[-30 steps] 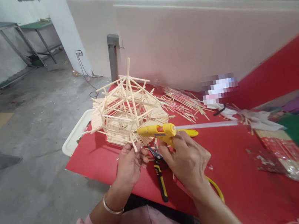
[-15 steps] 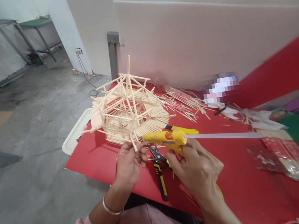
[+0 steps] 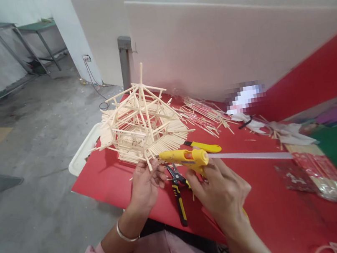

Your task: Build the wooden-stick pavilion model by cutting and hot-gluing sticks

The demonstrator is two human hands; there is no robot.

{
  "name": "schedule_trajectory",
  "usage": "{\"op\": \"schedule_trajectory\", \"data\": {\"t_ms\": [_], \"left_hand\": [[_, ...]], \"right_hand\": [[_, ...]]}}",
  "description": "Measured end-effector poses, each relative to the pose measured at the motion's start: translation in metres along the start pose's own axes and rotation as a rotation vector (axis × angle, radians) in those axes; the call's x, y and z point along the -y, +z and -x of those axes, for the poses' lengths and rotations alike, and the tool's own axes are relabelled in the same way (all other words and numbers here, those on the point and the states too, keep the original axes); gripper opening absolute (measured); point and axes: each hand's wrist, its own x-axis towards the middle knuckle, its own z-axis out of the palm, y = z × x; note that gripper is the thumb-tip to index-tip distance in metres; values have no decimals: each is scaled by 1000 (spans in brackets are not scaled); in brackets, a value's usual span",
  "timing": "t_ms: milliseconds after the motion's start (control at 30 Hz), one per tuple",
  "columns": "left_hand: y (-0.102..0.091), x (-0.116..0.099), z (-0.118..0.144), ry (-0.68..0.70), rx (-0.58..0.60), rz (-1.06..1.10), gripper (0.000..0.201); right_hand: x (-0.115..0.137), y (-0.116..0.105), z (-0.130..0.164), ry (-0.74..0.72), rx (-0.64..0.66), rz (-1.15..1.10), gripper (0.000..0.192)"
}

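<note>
Left hand pinching a stick on the hut near the table's left edge; right hand gripping the glue gun, tip beside that stick; open red table to the right.
</note>
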Motion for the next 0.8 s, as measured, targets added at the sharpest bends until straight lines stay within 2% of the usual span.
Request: {"op": "schedule_trajectory", "data": {"t_ms": [167,367,800], "left_hand": [[1,1,-1,3,24,-4,39],[2,3,-4,9,28,-26,36],[3,1,-6,-21,56,-98,38]], "right_hand": [[-10,1,4,123,-101,71,29],[-17,-1,11,170,-65,47,36],[-22,-4,25,405,7,-57,36]]}}
